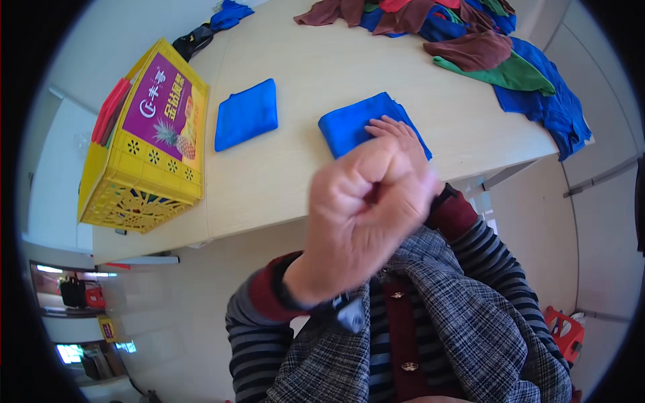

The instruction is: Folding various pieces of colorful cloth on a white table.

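Folded blue cloth [356, 124] near surface [302, 174] front edge, right hand [400, 138] fingers flat on its 4 o'clock corner, left hand [359, 215] raised close to camera, fingers curled into empty fist, second folded blue cloth [246, 114] at 9 o'clock, yellow crate [144, 168] beyond, loose cloth pile [470, 40] at 1 o'clock.
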The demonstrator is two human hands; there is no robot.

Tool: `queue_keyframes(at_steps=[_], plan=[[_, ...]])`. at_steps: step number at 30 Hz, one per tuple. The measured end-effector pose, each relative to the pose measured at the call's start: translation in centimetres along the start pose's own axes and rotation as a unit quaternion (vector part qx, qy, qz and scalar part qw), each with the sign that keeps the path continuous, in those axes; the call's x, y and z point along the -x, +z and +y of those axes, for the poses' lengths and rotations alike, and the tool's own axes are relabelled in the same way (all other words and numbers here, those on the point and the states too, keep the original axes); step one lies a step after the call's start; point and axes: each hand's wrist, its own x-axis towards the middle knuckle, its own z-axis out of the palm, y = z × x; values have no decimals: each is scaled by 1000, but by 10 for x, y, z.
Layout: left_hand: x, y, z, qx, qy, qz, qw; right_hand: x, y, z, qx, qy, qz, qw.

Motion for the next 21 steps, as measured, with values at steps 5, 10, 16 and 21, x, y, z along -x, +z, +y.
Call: queue_keyframes(at_steps=[5,10,16,21], plan=[[29,-14,-106,-103,-150,1,983,-10,-45,-67,-630,155,-60,759],[35,-18,-131,-196,-46,-44,979,4,-52,-80,-594,179,-91,779],[46,-30,-122,-519,4,-155,841,-2,-45,-72,-616,212,-40,757],[35,-54,-133,-568,-8,-90,818,-13,-46,-67,-559,210,-55,800]])
